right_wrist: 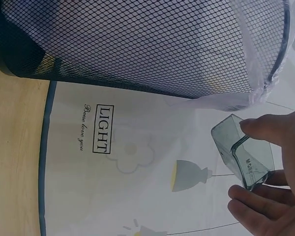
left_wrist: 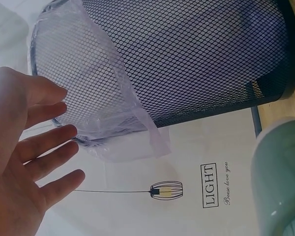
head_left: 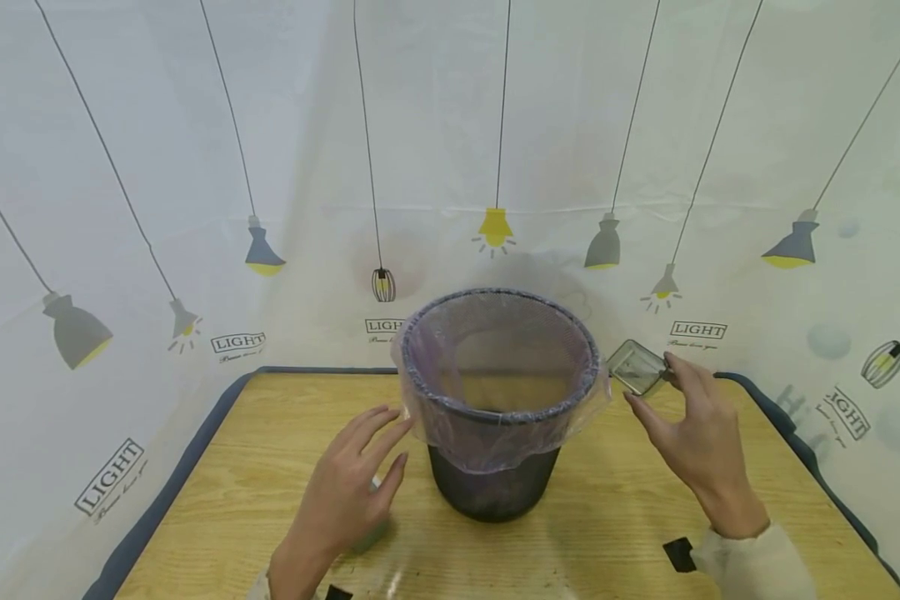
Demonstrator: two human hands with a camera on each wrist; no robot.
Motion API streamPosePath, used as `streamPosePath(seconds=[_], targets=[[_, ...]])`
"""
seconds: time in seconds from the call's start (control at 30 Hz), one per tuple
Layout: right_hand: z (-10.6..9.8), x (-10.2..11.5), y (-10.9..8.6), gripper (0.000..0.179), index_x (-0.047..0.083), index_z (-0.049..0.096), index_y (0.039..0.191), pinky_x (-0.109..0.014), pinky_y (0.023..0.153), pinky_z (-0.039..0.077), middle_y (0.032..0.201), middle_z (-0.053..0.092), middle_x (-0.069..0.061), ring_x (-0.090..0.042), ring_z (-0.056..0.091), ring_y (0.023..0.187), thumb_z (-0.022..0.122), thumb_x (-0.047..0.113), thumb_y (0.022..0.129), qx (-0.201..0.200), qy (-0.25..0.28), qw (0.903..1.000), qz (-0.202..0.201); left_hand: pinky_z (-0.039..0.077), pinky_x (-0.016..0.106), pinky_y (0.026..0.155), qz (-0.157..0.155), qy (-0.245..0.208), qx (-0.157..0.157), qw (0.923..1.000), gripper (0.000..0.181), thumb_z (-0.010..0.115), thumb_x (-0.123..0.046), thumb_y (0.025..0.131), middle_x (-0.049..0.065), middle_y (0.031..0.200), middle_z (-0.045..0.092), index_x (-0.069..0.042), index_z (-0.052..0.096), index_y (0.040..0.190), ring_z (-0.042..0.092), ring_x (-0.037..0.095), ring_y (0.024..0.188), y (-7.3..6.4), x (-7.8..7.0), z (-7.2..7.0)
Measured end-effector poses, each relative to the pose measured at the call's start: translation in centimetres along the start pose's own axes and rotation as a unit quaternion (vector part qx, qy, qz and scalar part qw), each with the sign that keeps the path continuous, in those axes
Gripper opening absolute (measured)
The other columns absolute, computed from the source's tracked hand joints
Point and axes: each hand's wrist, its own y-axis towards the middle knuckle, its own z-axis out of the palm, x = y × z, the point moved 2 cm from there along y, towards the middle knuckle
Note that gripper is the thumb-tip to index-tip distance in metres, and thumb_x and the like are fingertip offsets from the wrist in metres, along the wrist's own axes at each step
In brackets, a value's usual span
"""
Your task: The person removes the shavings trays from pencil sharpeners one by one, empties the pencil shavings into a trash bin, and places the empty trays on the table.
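Observation:
A black mesh wastebasket [head_left: 491, 492] stands upright on the table, lined with a thin lilac plastic bag [head_left: 480, 442] folded over its rim. My right hand [head_left: 701, 433] pinches a small clear grey plastic box [head_left: 636, 367] between thumb and fingers, just right of the basket's rim. The right wrist view shows lettering on that box [right_wrist: 253, 157]. My left hand [head_left: 348, 483] holds nothing; its fingers are spread beside the bag's left edge. Below it sits a smooth mint-green object [left_wrist: 280, 182], mostly hidden by the hand in the head view and cut off in the left wrist view.
The wooden table [head_left: 615, 533] has a dark blue edge [head_left: 172, 492] along its sides and back. Behind it hangs a white cloth backdrop [head_left: 435, 167] printed with lamps and the word LIGHT. Black tabs [head_left: 679, 554] show near the wrists.

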Motion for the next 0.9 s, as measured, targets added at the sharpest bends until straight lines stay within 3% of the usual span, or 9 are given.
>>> streamPosePath(seconds=[0.47,0.6,0.9], targets=[[0.4,-1.6,-1.4,0.067,-0.014,0.057,0.126,-0.063,0.074,0.050,0.115,0.062,-0.033,-0.048,0.065,0.089,0.087,0.006,0.069,0.033,-0.005,0.9987,0.038,0.052,0.046,0.095,-0.005,0.016,0.005,0.9998,0.039,0.074,-0.010,0.081,0.011,0.123,0.065,-0.007,0.068,0.120,0.061,0.030,0.116,-0.8,0.6,-0.1],[0.6,-2.0,-1.9,0.063,-0.010,0.061,0.124,-0.054,0.076,0.053,0.111,0.065,-0.028,-0.045,0.066,0.089,0.087,0.007,0.070,0.041,-0.002,0.9984,0.039,0.053,0.046,0.093,-0.008,0.023,0.010,0.9997,0.039,0.077,-0.009,0.080,0.011,0.121,0.066,-0.007,0.069,0.118,0.062,0.029,0.114,-1.0,0.7,-0.1],[1.7,-3.1,-4.0,0.063,-0.013,0.058,0.125,-0.064,0.075,0.051,0.111,0.063,-0.031,-0.048,0.063,0.095,0.086,0.014,0.076,0.084,-0.013,0.9923,0.090,0.054,0.045,0.091,-0.022,0.029,0.023,0.9991,0.036,0.077,-0.010,0.081,0.009,0.120,0.066,-0.008,0.069,0.116,0.063,0.028,0.113,-1.7,1.1,-0.2]])
